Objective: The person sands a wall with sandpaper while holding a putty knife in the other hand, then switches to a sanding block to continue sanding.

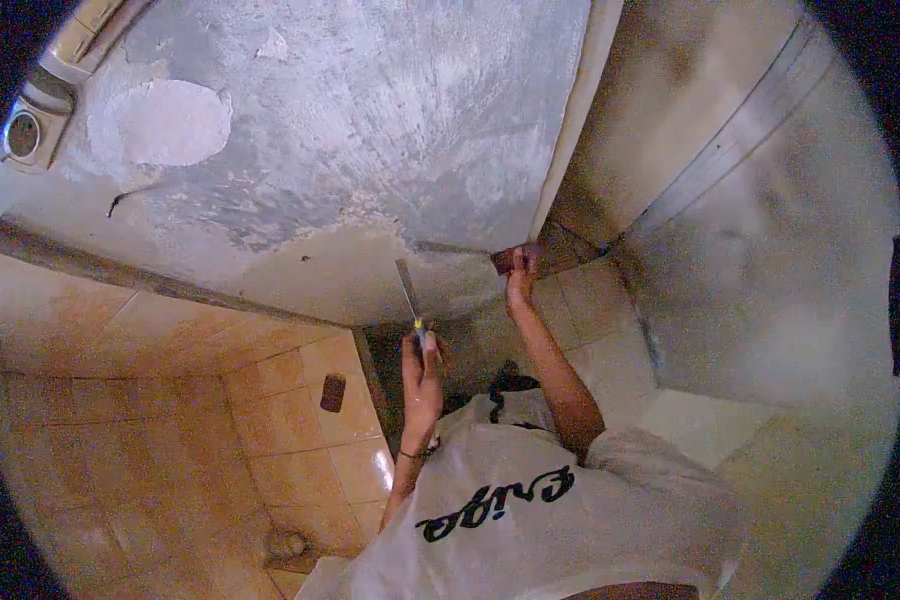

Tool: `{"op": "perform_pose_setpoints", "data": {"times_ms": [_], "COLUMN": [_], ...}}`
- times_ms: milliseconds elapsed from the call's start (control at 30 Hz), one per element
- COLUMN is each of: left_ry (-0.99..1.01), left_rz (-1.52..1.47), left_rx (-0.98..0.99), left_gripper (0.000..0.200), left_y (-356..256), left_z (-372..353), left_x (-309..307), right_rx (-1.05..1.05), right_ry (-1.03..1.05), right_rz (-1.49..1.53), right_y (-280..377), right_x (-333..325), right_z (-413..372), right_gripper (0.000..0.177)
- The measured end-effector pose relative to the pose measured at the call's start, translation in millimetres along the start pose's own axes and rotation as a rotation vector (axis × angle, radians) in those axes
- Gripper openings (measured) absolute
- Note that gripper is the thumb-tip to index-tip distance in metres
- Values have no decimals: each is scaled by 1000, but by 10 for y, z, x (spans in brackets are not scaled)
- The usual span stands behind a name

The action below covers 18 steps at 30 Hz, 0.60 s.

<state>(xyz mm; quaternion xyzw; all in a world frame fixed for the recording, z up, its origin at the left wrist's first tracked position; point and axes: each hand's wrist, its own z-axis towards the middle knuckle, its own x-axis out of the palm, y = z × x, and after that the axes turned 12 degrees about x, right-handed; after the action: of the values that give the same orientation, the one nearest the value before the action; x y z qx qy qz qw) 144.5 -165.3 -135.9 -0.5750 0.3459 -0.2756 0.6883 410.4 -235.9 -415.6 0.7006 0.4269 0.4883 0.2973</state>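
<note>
My left hand (423, 372) is closed around the handle of a putty knife (407, 285), which has a yellow band and a long narrow metal blade. Its blade points up, overlapping a smooth pale patch of the wall (345, 262) in this view. Farther right, my right hand (521, 277) grips a small brown rectangular pad (502, 262) at the lower edge of the grey, patchy wall surface (410, 110). The fingers wrap over the pad and hide part of it.
Another brown rectangular pad (333, 393) lies on the orange-beige tiles (275, 385). A bent wire (125, 200) sticks out of the wall near a round white patch (180, 122). A round fitting (23, 133) sits at upper left. A pale panel (770, 220) stands at right.
</note>
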Motion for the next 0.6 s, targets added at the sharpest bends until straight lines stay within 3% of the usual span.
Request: {"op": "perform_pose_setpoints", "data": {"times_ms": [133,200,300,400,533,600], "left_ry": [-52,-38,-45,-36,-6,-14], "left_rz": [46,64,62,6,-47,-122], "left_rx": [-17,-1,-29,-118,-75,-50], "left_gripper": [37,38,38,38,40,40], "left_y": [44,57,23,-82,143,161], "left_z": [14,16,-4,-18,-59,-24], "left_x": [28,1,-32,-91,-184,-249], "right_rx": [163,-21,-15,-21,-102,-1], "right_ry": [99,47,-54,109,33,9], "right_rz": [175,222,168,56,163,201], "right_y": [188,291,155,1008,938,747], "right_x": [144,315,280,526,687,586], "right_z": [-27,-107,-39,-567,-664,-628], "right_gripper": [68,67,66,69,74,75]}}
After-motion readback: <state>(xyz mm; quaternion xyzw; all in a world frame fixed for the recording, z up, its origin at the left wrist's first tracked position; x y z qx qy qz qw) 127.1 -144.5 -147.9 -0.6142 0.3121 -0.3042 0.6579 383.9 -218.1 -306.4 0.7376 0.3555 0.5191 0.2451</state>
